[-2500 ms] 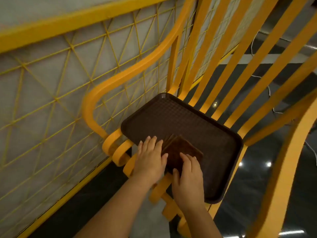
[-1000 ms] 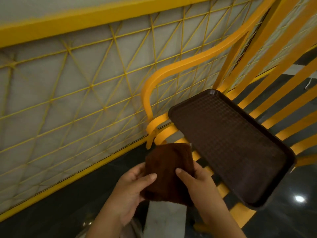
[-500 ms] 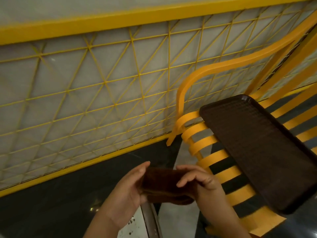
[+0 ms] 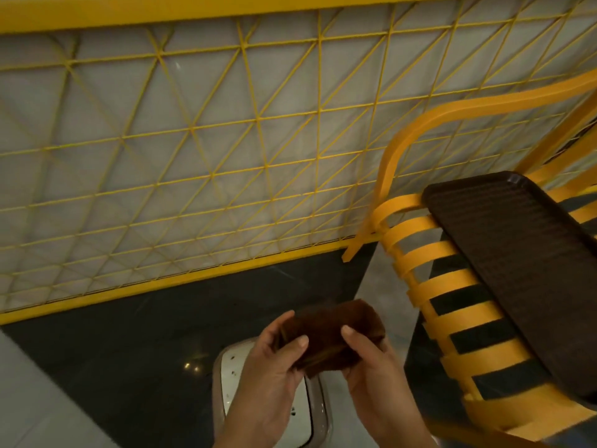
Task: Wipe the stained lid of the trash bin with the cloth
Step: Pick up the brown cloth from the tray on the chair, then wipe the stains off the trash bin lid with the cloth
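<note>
A folded dark brown cloth [image 4: 332,334] is held in both hands in front of me, low in the view. My left hand [image 4: 271,367] grips its left side with the thumb on top. My right hand [image 4: 371,367] grips its right side. Directly below the hands stands the trash bin; its white lid [image 4: 234,370] with a beige rim carries small dark spots. My hands and forearms hide most of the lid.
A yellow slatted chair [image 4: 452,286] stands at the right with a dark brown tray [image 4: 517,260] resting on its seat. Behind runs a yellow wire-grid panel [image 4: 193,140] over a pale wall. The floor [image 4: 129,350] is dark and glossy.
Both hands lifted the cloth off the tray and carried it left and down. My view swung left, so the chair slid right and the bin lid came into sight below the hands.
</note>
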Motion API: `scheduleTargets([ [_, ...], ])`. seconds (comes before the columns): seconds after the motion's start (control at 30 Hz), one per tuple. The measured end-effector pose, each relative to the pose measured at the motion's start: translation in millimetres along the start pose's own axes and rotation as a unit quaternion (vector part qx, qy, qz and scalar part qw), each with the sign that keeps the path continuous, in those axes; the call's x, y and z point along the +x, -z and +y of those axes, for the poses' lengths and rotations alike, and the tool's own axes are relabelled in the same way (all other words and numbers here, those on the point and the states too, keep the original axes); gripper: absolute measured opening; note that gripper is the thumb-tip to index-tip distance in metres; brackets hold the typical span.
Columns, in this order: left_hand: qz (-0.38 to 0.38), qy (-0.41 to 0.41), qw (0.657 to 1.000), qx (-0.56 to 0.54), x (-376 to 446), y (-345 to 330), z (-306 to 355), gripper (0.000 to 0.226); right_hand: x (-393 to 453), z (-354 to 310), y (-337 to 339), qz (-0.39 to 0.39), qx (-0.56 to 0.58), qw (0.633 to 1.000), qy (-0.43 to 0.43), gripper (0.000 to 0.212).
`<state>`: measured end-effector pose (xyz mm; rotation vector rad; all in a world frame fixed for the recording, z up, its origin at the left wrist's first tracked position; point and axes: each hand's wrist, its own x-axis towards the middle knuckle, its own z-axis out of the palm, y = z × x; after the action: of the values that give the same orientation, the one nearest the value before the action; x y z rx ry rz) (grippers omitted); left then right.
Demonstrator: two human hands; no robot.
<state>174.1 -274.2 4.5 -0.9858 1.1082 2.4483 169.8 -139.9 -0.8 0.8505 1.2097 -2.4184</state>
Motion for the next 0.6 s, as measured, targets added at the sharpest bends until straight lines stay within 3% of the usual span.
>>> scheduleTargets([
  [0.1, 0.038, -0.006, 0.999, 0.035, -4, 15, -20, 0.040, -2, 11, -3, 0.061, 0.020, 0.998, -0.028, 0.026],
  [0.23, 0.095, -0.022, 0.979, 0.180, -9, 33, -44, 0.034, -8, 28, -2, 0.094, 0.039, 0.992, -0.075, 0.007],
  [0.33, 0.108, -0.036, 0.959, 0.259, -19, 43, -57, 0.035, -13, 41, -2, 0.082, 0.022, 0.992, -0.092, 0.009],
  [0.53, 0.125, -0.049, 0.952, 0.277, -32, 58, -65, 0.033, -13, 49, 7, 0.069, -0.053, 0.994, -0.062, 0.015],
  [0.6, 0.132, -0.070, 0.948, 0.281, -35, 66, -66, 0.031, -12, 50, 13, 0.070, -0.075, 0.994, -0.043, 0.029],
])
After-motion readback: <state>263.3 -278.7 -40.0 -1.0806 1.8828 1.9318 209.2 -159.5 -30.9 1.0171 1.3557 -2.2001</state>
